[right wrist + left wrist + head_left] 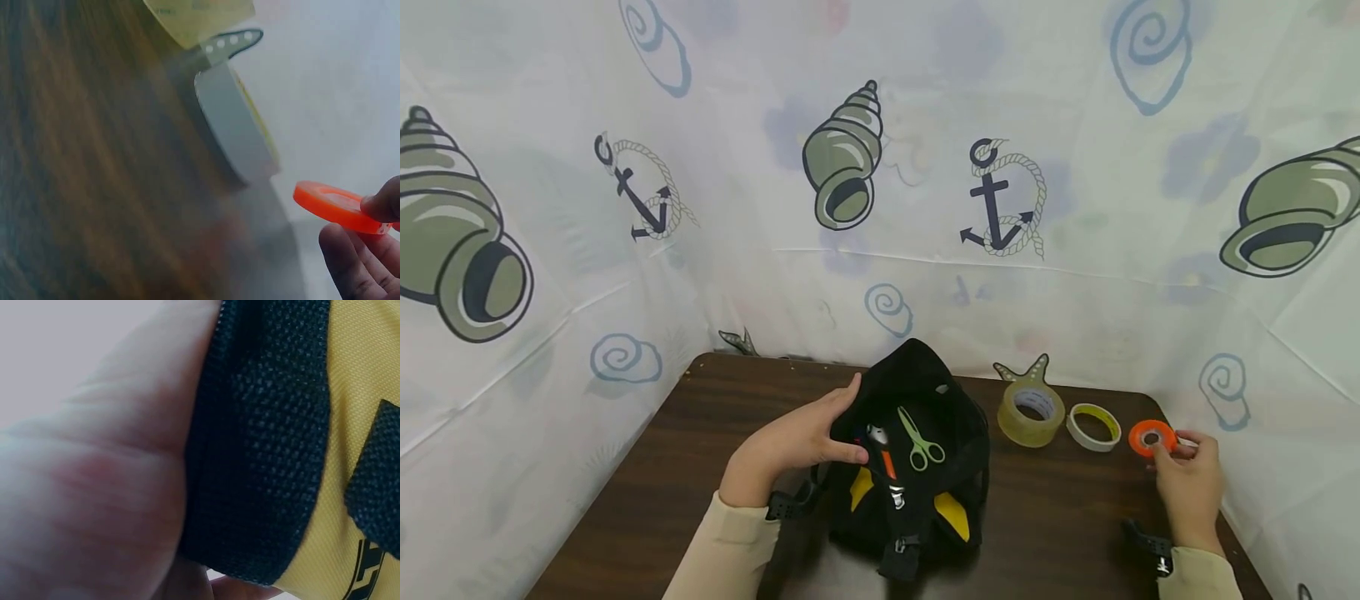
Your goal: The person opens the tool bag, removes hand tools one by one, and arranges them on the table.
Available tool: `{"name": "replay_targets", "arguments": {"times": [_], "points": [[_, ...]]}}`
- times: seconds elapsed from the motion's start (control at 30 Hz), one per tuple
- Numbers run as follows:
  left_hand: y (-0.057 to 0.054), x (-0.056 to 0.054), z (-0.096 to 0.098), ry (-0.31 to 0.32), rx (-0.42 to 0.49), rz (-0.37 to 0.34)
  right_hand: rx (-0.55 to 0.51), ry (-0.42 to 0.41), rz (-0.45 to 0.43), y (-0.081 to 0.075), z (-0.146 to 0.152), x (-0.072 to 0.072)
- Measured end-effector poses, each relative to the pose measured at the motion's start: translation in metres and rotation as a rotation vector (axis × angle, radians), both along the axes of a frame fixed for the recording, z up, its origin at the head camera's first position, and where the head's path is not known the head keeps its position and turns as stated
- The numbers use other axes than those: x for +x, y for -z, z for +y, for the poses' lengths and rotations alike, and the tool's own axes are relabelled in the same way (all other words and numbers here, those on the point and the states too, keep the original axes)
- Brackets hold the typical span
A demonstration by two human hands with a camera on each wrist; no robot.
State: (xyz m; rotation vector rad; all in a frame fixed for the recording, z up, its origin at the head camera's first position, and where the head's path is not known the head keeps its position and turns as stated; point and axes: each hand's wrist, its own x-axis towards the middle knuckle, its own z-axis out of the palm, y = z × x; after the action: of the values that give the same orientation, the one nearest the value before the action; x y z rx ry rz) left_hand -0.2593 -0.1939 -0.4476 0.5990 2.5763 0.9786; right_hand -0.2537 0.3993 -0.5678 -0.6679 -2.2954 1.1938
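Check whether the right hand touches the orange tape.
Touching: the right wrist view shows the right hand pinching the orange tape between thumb and fingers.

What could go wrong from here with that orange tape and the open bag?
The right hand pinches the orange tape by its rim near the table's right edge, so a slip might send it rolling off. The green scissors lie in the bag's mouth and might snag incoming fingers, or slide if the left hand lets the bag tip.
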Motion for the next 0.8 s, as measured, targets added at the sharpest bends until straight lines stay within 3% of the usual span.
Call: {"name": "replay_targets", "arguments": {"times": [0.33, 0.53, 0.8], "points": [[0.0, 0.0, 0.0, 0.007, -0.016, 0.005, -0.259, 0.04, -0.011, 0.026, 0.007, -0.001], [0.002, 0.0, 0.001, -0.004, -0.01, 0.01, -0.236, -0.029, -0.027, 0.025, 0.009, -0.004], [-0.001, 0.0, 0.003, 0.007, -0.008, 0.008, -0.196, -0.038, -0.065, 0.027, 0.013, -0.003]]}}
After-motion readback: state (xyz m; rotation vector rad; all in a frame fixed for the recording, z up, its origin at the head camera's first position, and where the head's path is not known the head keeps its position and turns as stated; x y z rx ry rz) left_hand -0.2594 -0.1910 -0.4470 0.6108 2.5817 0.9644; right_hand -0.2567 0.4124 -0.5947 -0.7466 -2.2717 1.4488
